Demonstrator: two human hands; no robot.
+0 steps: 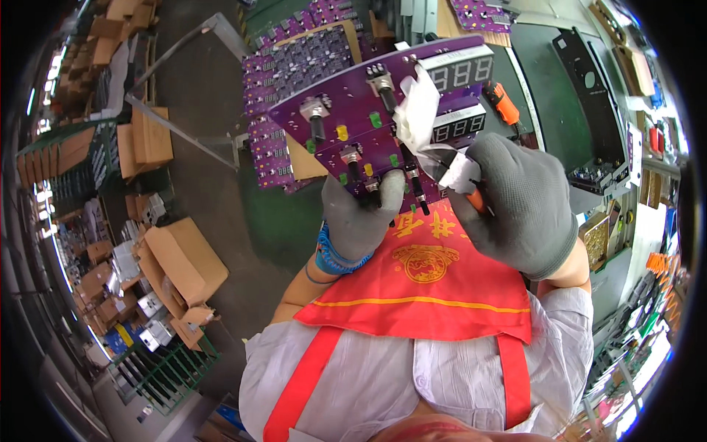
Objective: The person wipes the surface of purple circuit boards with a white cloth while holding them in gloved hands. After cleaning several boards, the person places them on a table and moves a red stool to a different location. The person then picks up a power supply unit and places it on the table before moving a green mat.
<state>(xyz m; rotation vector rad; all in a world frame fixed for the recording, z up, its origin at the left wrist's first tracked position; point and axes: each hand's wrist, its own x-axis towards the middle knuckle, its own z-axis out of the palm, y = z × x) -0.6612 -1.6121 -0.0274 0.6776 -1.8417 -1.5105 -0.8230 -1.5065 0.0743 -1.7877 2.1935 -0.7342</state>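
Observation:
In front of my chest, my gloved left hand [363,214] grips the lower edge of a purple circuit board panel [339,99], tilted, with its thumb over the front. Black-shafted knobs, green and yellow LEDs and white-framed digit displays [460,70] stand out from the panel. My gloved right hand [519,202] is closed around orange-handled pliers [442,160] with something white wrapped near the jaws. A crumpled white piece [418,110], perhaps tissue or plastic, lies against the panel just beyond the jaws. The jaw tips are partly hidden by it.
Beyond the panel, stacked purple circuit boards [269,151] lie on the green-topped table. An orange-handled tool [505,104] and a black metal chassis [589,103] are on the right. Cardboard boxes [184,261] and a grey metal frame [184,125] stand at the left.

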